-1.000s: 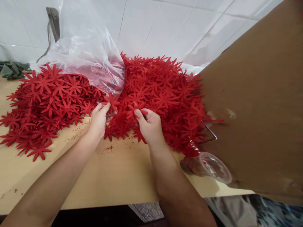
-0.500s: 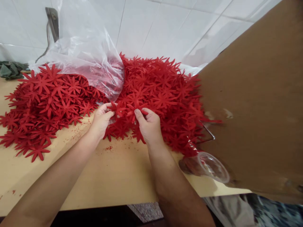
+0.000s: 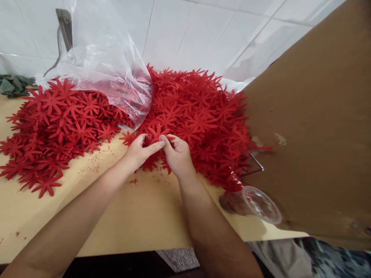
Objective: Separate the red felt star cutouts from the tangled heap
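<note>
My left hand (image 3: 141, 153) and my right hand (image 3: 177, 155) meet in front of the large heap of red flower-shaped pieces (image 3: 197, 112). Between them they pinch a red flower-shaped piece (image 3: 159, 133) with long narrow petals, the thumb tips touching at its near edge. Whether more than one piece lies in the fingers, I cannot tell. Another red flower piece (image 3: 128, 138) shows just behind my left hand. To the left spreads a second pile of the same red pieces (image 3: 52, 131), partly under a clear plastic bag (image 3: 110, 73).
A large brown cardboard sheet (image 3: 313, 127) stands at the right. By its foot a clear plastic cup (image 3: 257, 204) lies tipped over near a bent metal wire (image 3: 257, 164). Red crumbs dot the wooden table (image 3: 145, 220). Dark green leaves (image 3: 14, 85) lie at the far left.
My left hand has moved right and slightly down, from beside a red flower piece to meet my right hand. My right hand has shifted a little left. The piles look the same.
</note>
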Demonstrator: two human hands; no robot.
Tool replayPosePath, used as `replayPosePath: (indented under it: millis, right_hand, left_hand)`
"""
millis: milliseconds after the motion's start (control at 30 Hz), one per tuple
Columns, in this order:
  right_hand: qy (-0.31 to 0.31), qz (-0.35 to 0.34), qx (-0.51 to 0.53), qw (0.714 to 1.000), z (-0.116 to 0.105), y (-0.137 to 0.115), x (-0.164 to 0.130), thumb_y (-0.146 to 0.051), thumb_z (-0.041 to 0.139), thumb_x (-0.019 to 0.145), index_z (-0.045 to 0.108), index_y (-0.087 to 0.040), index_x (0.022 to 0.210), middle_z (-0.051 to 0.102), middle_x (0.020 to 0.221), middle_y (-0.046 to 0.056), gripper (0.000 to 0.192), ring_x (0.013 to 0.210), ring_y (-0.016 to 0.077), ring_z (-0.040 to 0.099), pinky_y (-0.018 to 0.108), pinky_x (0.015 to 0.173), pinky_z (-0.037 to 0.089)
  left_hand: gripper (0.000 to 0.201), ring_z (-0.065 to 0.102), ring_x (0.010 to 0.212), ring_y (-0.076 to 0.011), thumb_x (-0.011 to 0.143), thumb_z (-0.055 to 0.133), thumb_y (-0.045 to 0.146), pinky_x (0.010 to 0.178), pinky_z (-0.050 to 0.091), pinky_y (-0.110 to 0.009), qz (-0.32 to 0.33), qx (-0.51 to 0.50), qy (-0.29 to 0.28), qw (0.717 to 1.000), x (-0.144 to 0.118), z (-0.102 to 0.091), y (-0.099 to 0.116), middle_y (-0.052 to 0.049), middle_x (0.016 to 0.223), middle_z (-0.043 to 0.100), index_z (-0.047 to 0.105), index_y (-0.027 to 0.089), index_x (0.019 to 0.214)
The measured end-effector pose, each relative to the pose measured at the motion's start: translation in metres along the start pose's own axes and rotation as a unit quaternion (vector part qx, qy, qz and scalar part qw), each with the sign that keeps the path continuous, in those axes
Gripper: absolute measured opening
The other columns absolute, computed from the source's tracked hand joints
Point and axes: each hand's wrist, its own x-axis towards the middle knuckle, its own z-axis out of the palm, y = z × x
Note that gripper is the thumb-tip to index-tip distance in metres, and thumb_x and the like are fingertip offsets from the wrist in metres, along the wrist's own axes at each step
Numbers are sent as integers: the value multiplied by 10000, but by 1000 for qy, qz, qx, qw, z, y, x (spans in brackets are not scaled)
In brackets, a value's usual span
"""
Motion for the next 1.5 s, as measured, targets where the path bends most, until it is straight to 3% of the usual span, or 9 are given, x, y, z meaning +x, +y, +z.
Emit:
replayPosePath:
  millis: [233, 433, 600, 800, 900, 1067, 1233, 1367, 1500]
  right_hand:
    - [-103, 21, 0, 994, 1, -2, -4, -507, 589, 706, 525, -193, 746, 499, 621, -37, 322, 543, 79, 426, 225, 530, 387]
    - [-13, -7, -33, 999, -3, -5, -2, -478, 602, 700, 515, -190, 668, 420, 539, -49, 302, 491, 72, 360, 219, 459, 303]
    - [18, -29, -66, 997, -4, -7, -2, -450, 574, 731, 511, -192, 672, 419, 544, -45, 272, 489, 73, 353, 222, 466, 310]
    - [159, -52, -62, 984, -29, 0, 11, -437, 584, 720, 483, -211, 690, 431, 544, -47, 248, 477, 83, 392, 235, 473, 340]
    - [169, -47, -35, 984, -32, 2, 13, -433, 599, 703, 480, -218, 693, 439, 551, -47, 245, 469, 84, 393, 239, 465, 342]
    - [74, -54, -73, 993, -12, -4, 3, -339, 567, 742, 519, -207, 716, 488, 585, -32, 143, 513, 92, 433, 242, 499, 362]
    - [-19, -62, -113, 991, -2, -1, -4, -262, 522, 768, 543, -181, 757, 571, 707, 16, 84, 643, 125, 528, 274, 617, 428]
    - [-10, -100, -181, 978, -5, 3, -3, -227, 506, 764, 557, -174, 777, 591, 758, 35, 74, 701, 142, 545, 299, 680, 440]
    - [8, -142, -234, 962, -6, 0, -3, -214, 490, 764, 546, -171, 715, 570, 701, 25, 86, 665, 136, 529, 288, 653, 433]
  left_hand:
    - [134, 477, 502, -59, 575, 638, 186, 555, 390, -215, -1, -107, 80, 991, 5, -8, -1, 48, 558, 555, 547, 147, 666]
    - [159, 479, 489, -53, 561, 634, 211, 456, 327, -178, 11, -112, 170, 979, 11, -13, 1, 57, 584, 560, 533, 167, 677]
    - [151, 485, 494, -59, 577, 630, 203, 480, 354, -190, 13, -107, 168, 980, 13, -14, 2, 55, 582, 550, 519, 166, 672]
    - [160, 371, 394, -39, 600, 631, 179, 429, 283, -181, 25, -115, 207, 971, 20, -31, 8, 86, 438, 414, 472, 172, 607]
    - [170, 391, 401, -42, 596, 649, 199, 433, 294, -181, 13, -119, 192, 974, 20, -33, 6, 82, 445, 428, 484, 171, 627]
    - [154, 457, 489, -53, 606, 656, 215, 515, 346, -200, 5, -94, 98, 991, 14, -19, -2, 56, 560, 521, 537, 163, 690]
    - [159, 384, 475, -37, 626, 655, 224, 513, 302, -199, 33, -24, 13, 999, 4, -8, -3, 68, 539, 465, 510, 160, 641]
    - [163, 372, 451, -45, 645, 633, 243, 493, 291, -210, -5, 7, -27, 1000, 2, -6, -1, 71, 523, 447, 486, 171, 647]
    - [148, 372, 494, -43, 650, 608, 207, 524, 299, -203, 23, 40, -2, 999, 5, -8, -4, 67, 544, 448, 472, 158, 618]
